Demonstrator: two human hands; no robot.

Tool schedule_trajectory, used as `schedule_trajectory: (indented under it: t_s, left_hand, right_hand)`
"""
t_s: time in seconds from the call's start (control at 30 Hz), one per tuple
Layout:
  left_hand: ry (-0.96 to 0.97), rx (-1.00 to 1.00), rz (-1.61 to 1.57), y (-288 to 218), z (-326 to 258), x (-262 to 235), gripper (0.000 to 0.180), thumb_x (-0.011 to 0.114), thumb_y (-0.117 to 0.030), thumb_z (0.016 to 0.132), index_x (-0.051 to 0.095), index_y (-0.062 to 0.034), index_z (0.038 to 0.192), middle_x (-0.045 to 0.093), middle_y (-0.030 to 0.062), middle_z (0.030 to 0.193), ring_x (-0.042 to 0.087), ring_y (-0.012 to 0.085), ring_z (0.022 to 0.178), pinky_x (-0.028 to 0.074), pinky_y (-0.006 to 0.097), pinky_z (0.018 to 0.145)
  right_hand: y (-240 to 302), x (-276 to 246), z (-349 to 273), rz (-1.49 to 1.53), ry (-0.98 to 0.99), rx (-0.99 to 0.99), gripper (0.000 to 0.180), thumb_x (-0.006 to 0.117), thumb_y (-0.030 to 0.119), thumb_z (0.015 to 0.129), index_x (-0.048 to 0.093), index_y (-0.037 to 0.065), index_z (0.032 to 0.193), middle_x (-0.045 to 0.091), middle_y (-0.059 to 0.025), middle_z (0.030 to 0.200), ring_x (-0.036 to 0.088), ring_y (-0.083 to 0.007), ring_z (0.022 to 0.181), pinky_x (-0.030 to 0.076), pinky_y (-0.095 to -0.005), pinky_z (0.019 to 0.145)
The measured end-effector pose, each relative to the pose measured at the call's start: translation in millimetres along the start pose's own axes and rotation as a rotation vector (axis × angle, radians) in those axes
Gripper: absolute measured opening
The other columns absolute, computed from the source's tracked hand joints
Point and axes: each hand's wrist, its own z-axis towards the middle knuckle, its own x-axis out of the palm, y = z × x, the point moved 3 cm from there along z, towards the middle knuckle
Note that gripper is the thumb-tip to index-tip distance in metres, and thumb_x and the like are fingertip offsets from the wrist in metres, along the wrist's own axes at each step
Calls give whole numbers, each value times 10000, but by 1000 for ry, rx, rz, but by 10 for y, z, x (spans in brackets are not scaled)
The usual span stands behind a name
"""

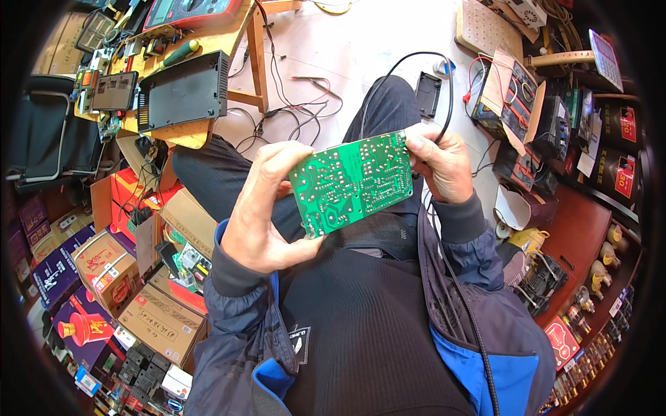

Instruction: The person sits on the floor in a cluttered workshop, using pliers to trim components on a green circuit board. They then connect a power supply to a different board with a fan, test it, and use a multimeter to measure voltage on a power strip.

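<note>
Together, left hand (260, 208) and right hand (440, 163) grip a flat green rectangular circuit board (350, 182) speckled with solder.

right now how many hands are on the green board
2: the left hand grips the board at its left edge, the right hand pinches its right edge, with a black cable at that hand.

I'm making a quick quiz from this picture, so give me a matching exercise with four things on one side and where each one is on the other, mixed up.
Things:
1. green circuit board
2. black flat case
3. red vase-shaped box picture
4. black cable

Places:
A. on the wooden table, upper left
B. looping up from the right hand
C. held between the left hand and the right hand
D. among the cartons, lower left

Pairs: 1-C, 2-A, 3-D, 4-B
</note>
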Motion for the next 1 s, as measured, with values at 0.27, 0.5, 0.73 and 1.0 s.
schedule_trajectory:
  t_s: [0.27,0.5,0.73,1.0]
  left_hand:
    - [-100,-213,-703,650,-42,29,983,894,-153,622,406,6,1460,542,113,1345,536,217,1269,401,357,1123]
    - [-186,-234,-1135,1074,-116,129,970,805,-233,650,376,15,1483,598,225,1329,642,376,1162,566,499,900]
    - [-251,-276,-1401,1057,-132,157,940,805,-294,671,393,-23,1471,608,272,1259,672,365,1078,596,439,901]
    - [-257,-218,-1452,988,-124,115,918,790,-250,680,386,-16,1470,606,245,1281,650,367,1112,574,446,939]
  right_hand:
    - [55,64,-14,34,77,31,292,625,254,1033,743,-11,1072,725,-54,878,538,-30,630,331,-172,502]
    - [85,132,31,11,48,-12,270,603,196,1033,704,-5,1183,742,-75,1000,541,-22,663,342,-167,504]
    - [113,226,32,-22,47,9,240,661,159,995,718,12,1175,748,-46,995,558,-21,698,384,-171,554]
    - [146,262,20,-9,75,0,241,654,132,990,707,-3,1182,741,-91,1008,568,-40,692,379,-175,534]
